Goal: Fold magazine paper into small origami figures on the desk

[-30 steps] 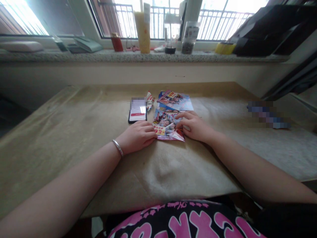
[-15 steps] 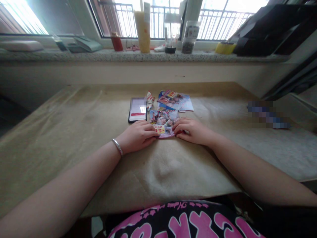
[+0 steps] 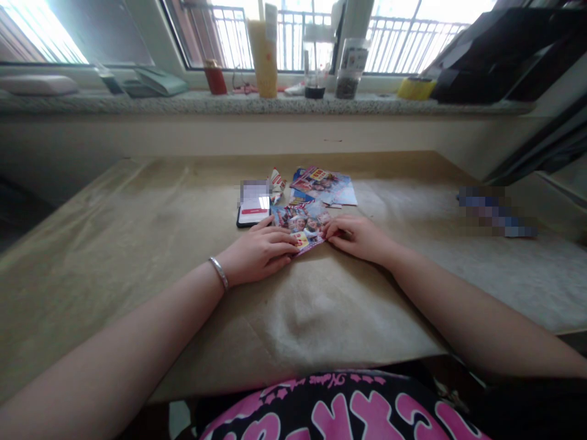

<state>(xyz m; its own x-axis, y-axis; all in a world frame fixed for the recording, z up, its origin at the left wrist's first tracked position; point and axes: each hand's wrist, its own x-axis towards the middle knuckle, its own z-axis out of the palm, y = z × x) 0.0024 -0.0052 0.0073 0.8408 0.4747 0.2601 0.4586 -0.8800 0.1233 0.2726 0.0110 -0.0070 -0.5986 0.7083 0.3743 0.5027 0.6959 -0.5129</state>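
Observation:
A colourful printed sheet [image 3: 312,223] with photos of people and a yellow patch lies at a slant on the table. My left hand [image 3: 262,249] rests flat over its lower left corner, fingers spread and thumb beside the phone. At the sheet's right edge, the fingertips of my right hand [image 3: 352,237] pinch the paper. A smartphone [image 3: 250,217] with a lit screen lies just beyond my left hand. Behind the sheet is a loose pile of similar printed papers [image 3: 342,190]. A crumpled red-and-white scrap [image 3: 277,181] sits between the phone and the pile.
A tan cover [image 3: 183,201] is spread over the table. On the far right lies a blurred-out flat item [image 3: 498,211]. The stone windowsill [image 3: 183,105] behind carries a red bottle [image 3: 215,78], a tall yellow tube [image 3: 263,61], clear containers [image 3: 347,70] and a yellow roll [image 3: 416,88].
The sheet has turned counterclockwise, its right lower edge now higher. My left fingers have spread out over it, with the thumb raised toward the phone. My right hand has shifted slightly away from me.

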